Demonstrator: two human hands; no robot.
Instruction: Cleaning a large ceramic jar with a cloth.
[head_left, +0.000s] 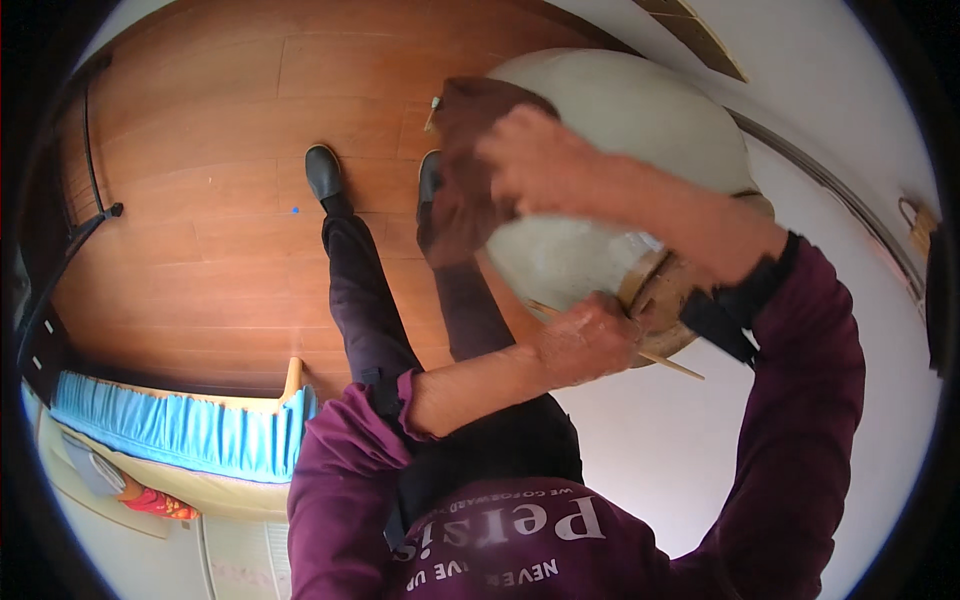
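Observation:
My right hand (532, 161), blurred, holds a dark brown cloth (476, 120) that hangs over the left side of a large pale, rounded object (645, 112). Lower down, my left hand (589, 341) is closed around a thin wooden stick (679, 366), whose two ends show on either side of the fist. That fist is beside the brown, worn-looking end (664, 304) of the pale object. What kind of object it is, I cannot tell.
Wooden floorboards (225, 135) lie around my shoes (324, 171). A small brush-like item (433, 112) is on the floor near the cloth. A black metal frame (94, 150) stands far left, above a blue pleated fabric edge (187, 427). A white wall (847, 97) is at right.

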